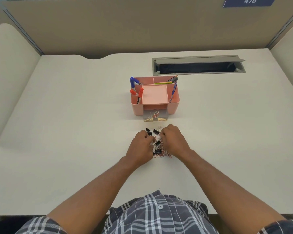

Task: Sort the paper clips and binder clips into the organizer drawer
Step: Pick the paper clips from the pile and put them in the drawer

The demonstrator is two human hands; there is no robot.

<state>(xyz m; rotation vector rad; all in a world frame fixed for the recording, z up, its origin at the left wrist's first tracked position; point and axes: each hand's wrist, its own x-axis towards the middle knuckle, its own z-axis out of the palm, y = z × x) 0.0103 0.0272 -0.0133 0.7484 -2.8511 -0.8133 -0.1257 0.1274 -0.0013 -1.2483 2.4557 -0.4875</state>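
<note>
A pink desk organizer (174,105) stands on the white desk, its clear drawer (162,118) pulled out toward me with a few paper clips (154,115) inside. In front of the drawer lies a mixed heap of black binder clips (156,132) and pink and silver paper clips (161,155). My left hand (141,146) rests on the heap's left side, fingers curled down into the clips. On the right side my right hand (173,141) is curled over the heap. What each hand grips is hidden under the fingers.
Markers (133,82) and pens (173,90) stand in the organizer's side compartments, pencils (171,80) at its back. A grey cable hatch (198,65) is open behind it. Partition walls enclose the desk (74,115) on three sides.
</note>
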